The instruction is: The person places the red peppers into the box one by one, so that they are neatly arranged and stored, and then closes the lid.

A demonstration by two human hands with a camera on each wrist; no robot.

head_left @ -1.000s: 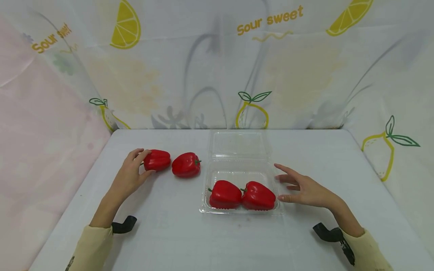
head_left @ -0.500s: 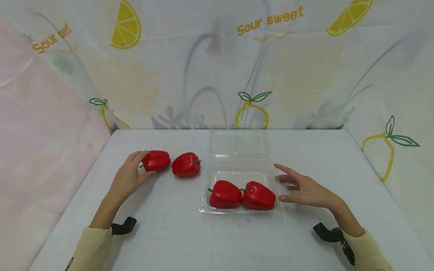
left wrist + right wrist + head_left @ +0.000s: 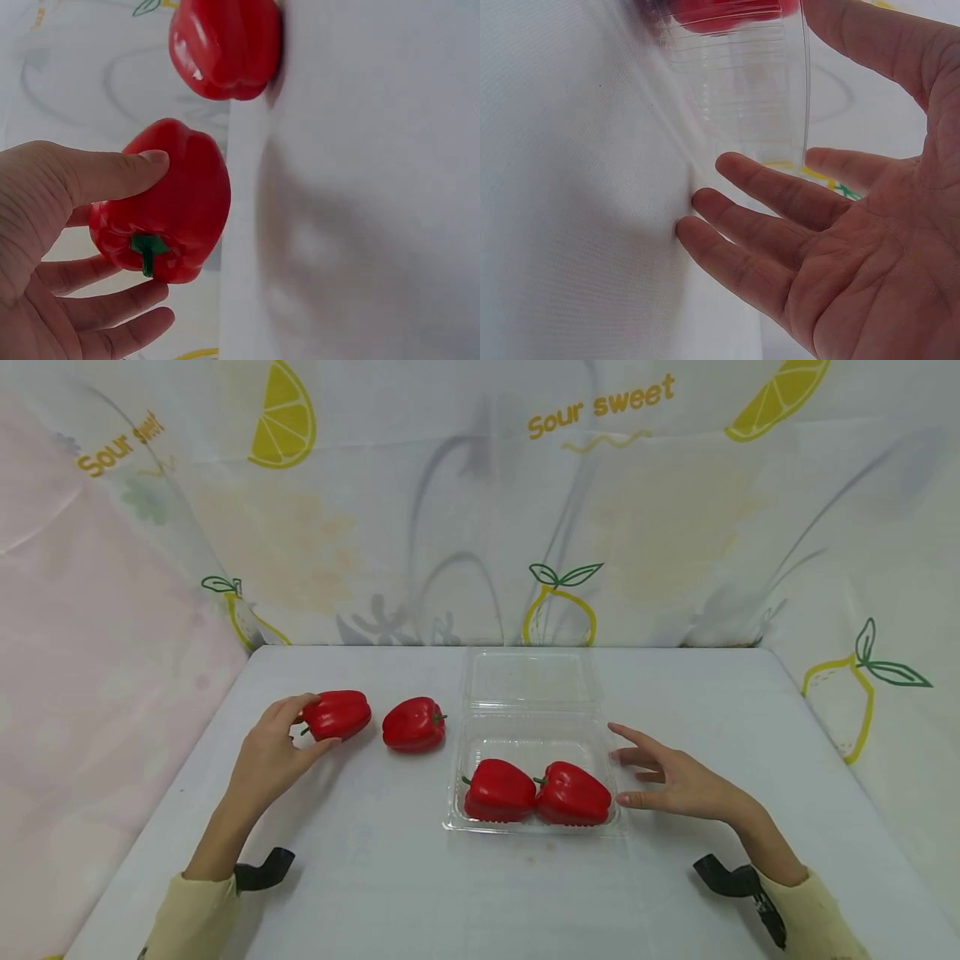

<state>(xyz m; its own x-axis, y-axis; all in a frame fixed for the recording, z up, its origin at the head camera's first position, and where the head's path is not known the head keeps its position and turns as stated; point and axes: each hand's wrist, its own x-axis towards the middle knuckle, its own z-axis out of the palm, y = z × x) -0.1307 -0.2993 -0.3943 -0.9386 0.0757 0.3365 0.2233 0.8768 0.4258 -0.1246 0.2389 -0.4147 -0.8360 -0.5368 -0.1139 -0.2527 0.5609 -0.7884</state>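
Note:
My left hand [image 3: 262,760] holds a red bell pepper [image 3: 339,715] between thumb and fingers. In the left wrist view this bell pepper [image 3: 184,195] hangs off the table, its green stem turned toward the palm. A second red bell pepper [image 3: 414,725] lies on the table just to its right. Two more, one on the left [image 3: 498,792] and one on the right [image 3: 573,795], sit side by side in a clear plastic clamshell container [image 3: 517,747] with its lid folded back. My right hand [image 3: 678,783] stays beside the container's right side, fingers spread and holding nothing.
The white table [image 3: 390,885] runs back to a cloth backdrop [image 3: 465,510] printed with lemons. The container's clear lid [image 3: 531,679] lies flat behind its tray. A black wrist mount [image 3: 266,870] sticks out from the left sleeve, another [image 3: 723,877] from the right.
My left hand has drawn slightly left and toward me, and the bell pepper in it has shifted left, away from its neighbour. The right hand has stayed in place.

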